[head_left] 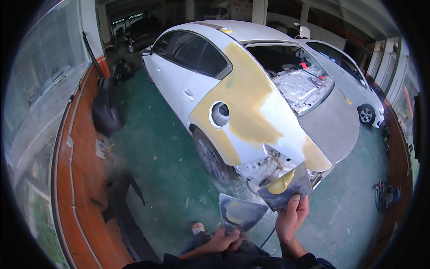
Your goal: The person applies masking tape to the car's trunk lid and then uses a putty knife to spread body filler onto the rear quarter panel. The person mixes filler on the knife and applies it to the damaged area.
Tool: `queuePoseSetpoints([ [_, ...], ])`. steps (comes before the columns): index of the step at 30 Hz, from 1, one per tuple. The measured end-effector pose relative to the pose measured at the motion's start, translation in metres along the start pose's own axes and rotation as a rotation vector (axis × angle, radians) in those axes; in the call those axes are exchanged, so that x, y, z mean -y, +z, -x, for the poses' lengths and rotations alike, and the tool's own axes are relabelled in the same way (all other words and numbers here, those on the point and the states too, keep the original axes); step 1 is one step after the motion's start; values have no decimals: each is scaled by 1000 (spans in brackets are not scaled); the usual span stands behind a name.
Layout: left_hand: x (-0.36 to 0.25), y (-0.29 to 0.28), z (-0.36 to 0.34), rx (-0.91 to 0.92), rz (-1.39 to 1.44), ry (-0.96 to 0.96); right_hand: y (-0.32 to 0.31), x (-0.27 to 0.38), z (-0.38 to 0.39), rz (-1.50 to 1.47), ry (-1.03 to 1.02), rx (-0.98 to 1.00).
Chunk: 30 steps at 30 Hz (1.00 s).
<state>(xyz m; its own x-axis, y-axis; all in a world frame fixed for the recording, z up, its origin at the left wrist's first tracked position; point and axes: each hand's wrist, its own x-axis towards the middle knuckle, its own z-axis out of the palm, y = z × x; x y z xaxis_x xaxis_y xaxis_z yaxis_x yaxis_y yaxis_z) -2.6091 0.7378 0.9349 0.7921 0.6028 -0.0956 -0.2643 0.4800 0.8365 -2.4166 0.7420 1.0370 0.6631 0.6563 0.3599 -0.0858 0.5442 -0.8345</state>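
Note:
My left hand (226,240) grips the lower edge of a thin grey putty spreader (253,214), whose face carries a smeared yellowish patch. Pinched between the thumb and fingers of my right hand (292,218) is a second dark grey putty spreader (299,183), with a thick blob of yellow putty (282,181) on it. The two spreaders are held close together, low in front of a white car (177,83). Sanded yellow filler (251,92) covers much of its rear quarter panel, around the round fuel opening (220,114). Bare metal (264,166) shows at the rear corner.
The car's rear wheel (209,154) stands just beyond my hands. A roll of yellow tape (227,30) sits on the roof. Dark bumper-like parts (125,219) lie along the orange wall (76,188) at left. Another white car (345,67) is parked behind; tools (387,196) lie at right.

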Motion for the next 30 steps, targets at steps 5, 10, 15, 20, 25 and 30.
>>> queuePoseSetpoints([
  [5,-13,-10,-14,172,-32,-57,0,5,16,480,-237,319],
  [10,-24,-26,-12,202,-89,-107,-11,27,-20,700,-344,745],
  [15,-23,-44,-15,218,-111,-183,-31,28,-31,907,-325,907],
  [20,-57,-41,-34,127,-87,-140,-35,2,-11,1025,-326,403],
  [25,-42,-30,-53,-157,-591,245,27,-6,6,1203,-756,277],
  [30,-51,-39,-49,-225,-842,239,48,-36,30,1094,-637,324],
])
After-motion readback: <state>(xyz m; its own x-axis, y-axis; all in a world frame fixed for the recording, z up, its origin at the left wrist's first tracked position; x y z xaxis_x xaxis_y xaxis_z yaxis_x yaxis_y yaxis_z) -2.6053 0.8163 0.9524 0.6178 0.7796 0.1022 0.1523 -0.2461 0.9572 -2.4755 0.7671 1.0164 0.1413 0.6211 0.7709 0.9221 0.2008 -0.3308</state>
